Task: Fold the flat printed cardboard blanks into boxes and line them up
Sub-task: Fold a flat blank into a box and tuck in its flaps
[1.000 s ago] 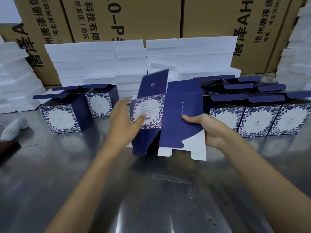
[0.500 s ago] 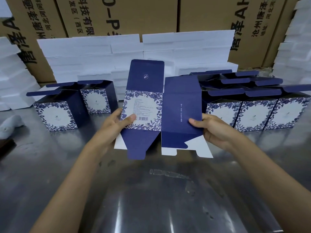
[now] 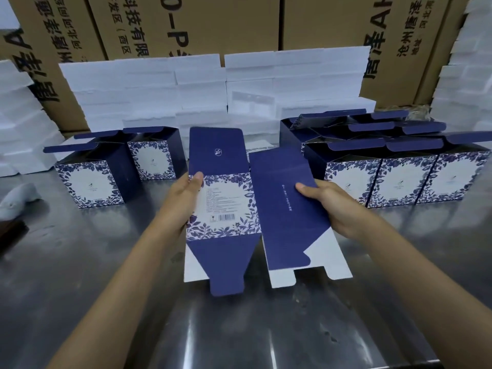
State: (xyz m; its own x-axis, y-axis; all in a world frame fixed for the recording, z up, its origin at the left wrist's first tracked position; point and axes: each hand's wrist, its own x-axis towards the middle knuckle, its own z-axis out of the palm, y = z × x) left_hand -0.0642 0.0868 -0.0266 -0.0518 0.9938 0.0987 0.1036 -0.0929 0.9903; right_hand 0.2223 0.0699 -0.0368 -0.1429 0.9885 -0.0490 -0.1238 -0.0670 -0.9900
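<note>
The cardboard blank (image 3: 239, 209) was held upright above the metal table (image 3: 80, 275), in the middle of the view, partly opened along a fold between two panels. Its left panel showed a blue flower border around white print and a barcode; its right panel was plain dark blue. A dark blue lid flap stood up from the left panel, and the bottom flaps, blue and white, hung down close to the table.

The left hand (image 3: 181, 203) gripped the blank's left edge, thumb lying on the printed face and the other fingers hidden behind the card. The right hand (image 3: 335, 206) gripped the right edge of the plain panel the same way, thumb on the front, the rest curled behind.

To the left, well apart from the blank, two folded boxes (image 3: 90, 182) stood on the table with their lids open. To the right, a row of folded boxes (image 3: 399, 182) stood touching side by side, lids open too, with more of them behind.

Stacks of white foam blocks (image 3: 159, 86) rose behind the boxes and at both edges of the view. Behind the foam stood large brown cartons (image 3: 226, 22) with black printing. A pale, blurred object (image 3: 18, 198) lay at the far left of the table; what it was could not be told.
</note>
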